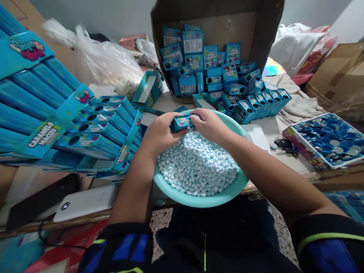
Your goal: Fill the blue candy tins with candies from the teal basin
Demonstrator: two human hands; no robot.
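Note:
Both of my hands hold one small blue candy box (pixel 181 122) over a turquoise bowl (pixel 227 193). My left hand (pixel 160 132) grips its left end with curled fingers. My right hand (pixel 207 123) is closed on its right end. The bowl is heaped with small white and pale blue candies (pixel 196 167) and sits at the table's near edge, in front of me.
Stacked blue display cartons (pixel 93 129) stand at the left. A tipped cardboard box (pixel 216 22) behind holds several small blue boxes (pixel 199 72), with a row beside it (pixel 264 100). A tray of blue caps (pixel 327 138), keys (pixel 286 146), a white phone (pixel 85 203) and plastic bags (pixel 102 57) lie around.

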